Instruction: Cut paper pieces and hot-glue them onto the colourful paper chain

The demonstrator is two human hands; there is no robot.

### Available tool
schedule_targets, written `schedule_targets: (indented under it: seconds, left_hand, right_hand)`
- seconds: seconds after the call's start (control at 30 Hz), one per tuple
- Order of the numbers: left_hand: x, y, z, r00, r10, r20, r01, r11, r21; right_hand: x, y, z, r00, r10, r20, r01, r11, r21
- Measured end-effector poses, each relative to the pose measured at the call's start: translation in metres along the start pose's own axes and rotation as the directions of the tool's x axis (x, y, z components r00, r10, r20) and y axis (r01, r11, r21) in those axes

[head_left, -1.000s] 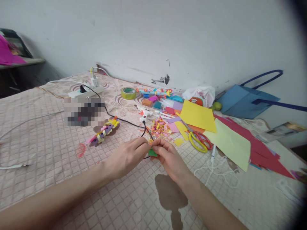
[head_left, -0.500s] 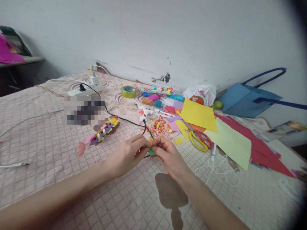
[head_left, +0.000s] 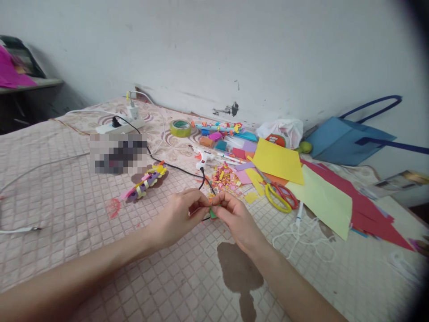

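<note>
Between the forearms (head_left: 100, 261), the worktop (head_left: 174, 286) leaves a broad way in from the near side to the fingers (head_left: 225, 202). Just beyond them, the black cord (head_left: 177, 171), paper scraps (head_left: 224, 179) and glue gun (head_left: 203, 157) bar a straight reach forward. Scissors (head_left: 279, 202) and tangled white string (head_left: 301, 239) obstruct the right; a purple craft piece (head_left: 147, 183) blocks farther left.

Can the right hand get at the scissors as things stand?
Likely yes: the scissors lie nearby, handles uncovered, nothing tall between, though the right hand would probably have to release the green piece first.
</note>
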State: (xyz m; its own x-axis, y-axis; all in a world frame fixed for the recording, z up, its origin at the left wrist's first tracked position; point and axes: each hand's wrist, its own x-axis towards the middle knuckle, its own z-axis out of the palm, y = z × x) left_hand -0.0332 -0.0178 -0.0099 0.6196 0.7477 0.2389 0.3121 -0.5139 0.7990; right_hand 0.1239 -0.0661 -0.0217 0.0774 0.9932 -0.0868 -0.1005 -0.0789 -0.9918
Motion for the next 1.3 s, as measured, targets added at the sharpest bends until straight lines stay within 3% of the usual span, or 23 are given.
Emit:
schedule_targets:
  seconds: [0.2, 0.33, 0.43, 0.53, 0.63, 0.77, 1.03, 1.3]
  left_hand:
    - [0.0, -0.001, 0.001, 0.982, -0.171, 0.077, 0.185, 0.955, -0.234]
    - [0.001, -0.004, -0.001, 0.959, -0.236, 0.158, 0.279, 0.886, -0.37]
    - [0.003, -0.005, -0.003, 0.947, -0.263, 0.184, 0.318, 0.849, -0.421]
    - [0.005, -0.004, -0.005, 0.93, -0.294, 0.222, 0.366, 0.797, -0.48]
    - [0.006, -0.004, -0.007, 0.915, -0.311, 0.257, 0.402, 0.764, -0.505]
    - [0.005, -0.002, -0.007, 0.911, -0.311, 0.272, 0.41, 0.756, -0.509]
    - [0.005, 0.001, -0.008, 0.908, -0.314, 0.277, 0.416, 0.75, -0.514]
    - [0.004, 0.001, -0.007, 0.916, -0.299, 0.268, 0.396, 0.783, -0.48]
  right_hand:
    - [0.0, 0.002, -0.002, 0.999, 0.01, 0.04, -0.012, 0.998, 0.06]
    - [-0.003, -0.003, -0.008, 0.981, -0.175, 0.089, 0.188, 0.969, -0.162]
    - [-0.005, -0.007, -0.014, 0.901, -0.393, 0.185, 0.434, 0.815, -0.383]
    - [-0.004, -0.009, -0.018, 0.784, -0.531, 0.322, 0.608, 0.551, -0.571]
    - [-0.003, -0.008, -0.021, 0.719, -0.563, 0.408, 0.664, 0.382, -0.643]
    - [-0.002, -0.006, -0.022, 0.677, -0.607, 0.417, 0.679, 0.295, -0.673]
    - [-0.001, -0.005, -0.022, 0.598, -0.624, 0.503, 0.735, 0.174, -0.656]
    - [-0.004, -0.005, -0.017, 0.67, -0.62, 0.407, 0.683, 0.301, -0.665]
